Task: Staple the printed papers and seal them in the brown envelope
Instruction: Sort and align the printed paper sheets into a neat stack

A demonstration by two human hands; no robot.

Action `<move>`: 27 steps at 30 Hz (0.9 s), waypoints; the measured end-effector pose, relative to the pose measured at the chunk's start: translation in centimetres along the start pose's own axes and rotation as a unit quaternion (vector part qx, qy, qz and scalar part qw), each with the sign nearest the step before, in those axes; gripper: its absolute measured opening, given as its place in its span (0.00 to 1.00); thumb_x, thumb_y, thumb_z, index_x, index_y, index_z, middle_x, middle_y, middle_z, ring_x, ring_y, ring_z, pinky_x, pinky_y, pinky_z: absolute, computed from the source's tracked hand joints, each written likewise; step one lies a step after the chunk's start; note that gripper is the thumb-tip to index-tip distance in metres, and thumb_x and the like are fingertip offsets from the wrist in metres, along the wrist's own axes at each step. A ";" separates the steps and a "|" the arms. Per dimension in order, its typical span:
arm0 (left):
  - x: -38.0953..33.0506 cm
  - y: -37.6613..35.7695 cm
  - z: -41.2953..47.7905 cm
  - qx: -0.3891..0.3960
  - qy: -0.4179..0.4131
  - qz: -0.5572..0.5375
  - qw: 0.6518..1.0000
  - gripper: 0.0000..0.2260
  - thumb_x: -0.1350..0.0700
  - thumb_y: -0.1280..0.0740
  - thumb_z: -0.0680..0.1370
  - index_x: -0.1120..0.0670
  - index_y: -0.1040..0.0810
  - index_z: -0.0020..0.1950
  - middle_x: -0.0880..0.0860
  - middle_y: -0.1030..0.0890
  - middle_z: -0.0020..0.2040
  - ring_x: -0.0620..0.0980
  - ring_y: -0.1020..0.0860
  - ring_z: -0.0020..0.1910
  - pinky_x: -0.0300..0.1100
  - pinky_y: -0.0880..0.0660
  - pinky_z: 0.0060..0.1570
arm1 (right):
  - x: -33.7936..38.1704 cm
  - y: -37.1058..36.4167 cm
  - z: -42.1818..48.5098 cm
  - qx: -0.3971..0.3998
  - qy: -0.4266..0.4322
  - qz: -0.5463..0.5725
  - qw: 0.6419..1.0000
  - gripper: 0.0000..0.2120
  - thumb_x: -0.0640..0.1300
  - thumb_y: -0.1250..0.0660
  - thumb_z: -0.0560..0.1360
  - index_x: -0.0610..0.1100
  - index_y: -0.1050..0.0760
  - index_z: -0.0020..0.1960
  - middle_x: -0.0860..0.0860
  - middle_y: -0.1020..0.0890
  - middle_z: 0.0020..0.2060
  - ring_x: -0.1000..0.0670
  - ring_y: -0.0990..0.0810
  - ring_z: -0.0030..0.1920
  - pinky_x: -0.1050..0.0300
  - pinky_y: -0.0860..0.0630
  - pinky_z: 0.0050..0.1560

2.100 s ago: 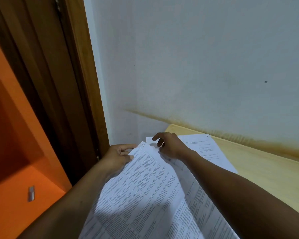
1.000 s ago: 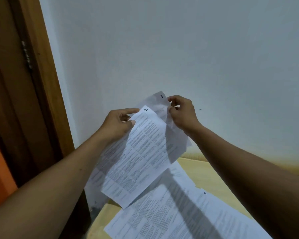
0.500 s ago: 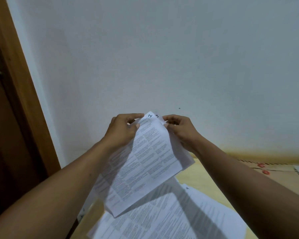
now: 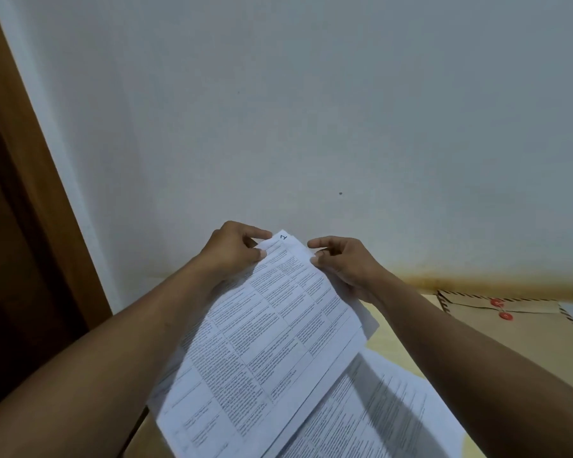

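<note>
Pinching the printed papers (image 4: 278, 342) at the top, my left hand (image 4: 235, 252) and right hand (image 4: 344, 264) stay apart; the sheets line up closer than before. The brown envelope (image 4: 516, 328) lies past my right hand.

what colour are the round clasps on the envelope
Red; the clasps show best in the head view.

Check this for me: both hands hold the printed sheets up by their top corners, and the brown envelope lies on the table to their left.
One thing is wrong: the brown envelope lies on the table to their right, against the wall, as the head view shows. The rest stands: the left hand and right hand hold the printed sheets up by their top corners.
</note>
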State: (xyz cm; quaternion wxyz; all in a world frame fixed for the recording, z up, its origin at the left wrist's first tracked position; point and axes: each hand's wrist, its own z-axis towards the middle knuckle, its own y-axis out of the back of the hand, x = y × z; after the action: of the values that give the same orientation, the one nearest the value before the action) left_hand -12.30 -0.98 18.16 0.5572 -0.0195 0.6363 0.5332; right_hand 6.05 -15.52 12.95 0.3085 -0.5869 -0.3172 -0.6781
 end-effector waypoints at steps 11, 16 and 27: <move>5.1 -1.2 -1.0 0.101 0.104 -0.118 0.982 0.16 0.65 0.25 0.76 0.51 0.16 0.61 0.54 0.11 0.45 0.53 0.12 0.47 0.51 0.18 0.58 | -4.1 -1.6 -0.6 0.056 -0.072 -0.021 0.996 0.10 0.31 0.32 0.77 0.39 0.19 0.56 0.48 0.17 0.37 0.49 0.18 0.39 0.56 0.21 0.43; 7.4 -3.5 -1.4 0.081 0.077 -0.116 0.987 0.18 0.63 0.24 0.76 0.49 0.16 0.63 0.57 0.13 0.46 0.48 0.14 0.44 0.38 0.21 0.50 | -5.7 -1.7 -0.5 0.043 -0.075 -0.059 0.994 0.09 0.33 0.31 0.76 0.41 0.17 0.54 0.49 0.15 0.35 0.48 0.17 0.41 0.53 0.24 0.45; 9.3 -6.0 -2.0 0.082 0.072 -0.149 0.983 0.18 0.63 0.25 0.76 0.46 0.17 0.63 0.55 0.19 0.48 0.50 0.18 0.47 0.39 0.21 0.51 | -8.1 -2.6 -0.5 0.018 -0.012 -0.116 0.993 0.17 0.33 0.38 0.78 0.49 0.14 0.49 0.49 0.12 0.45 0.48 0.14 0.49 0.49 0.20 0.57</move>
State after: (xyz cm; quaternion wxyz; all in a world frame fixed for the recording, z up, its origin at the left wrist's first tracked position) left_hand -13.45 0.28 7.04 0.5825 -0.1066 0.7067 0.3873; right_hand 4.64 -13.95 4.71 0.2347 -0.5484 -0.3989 -0.6965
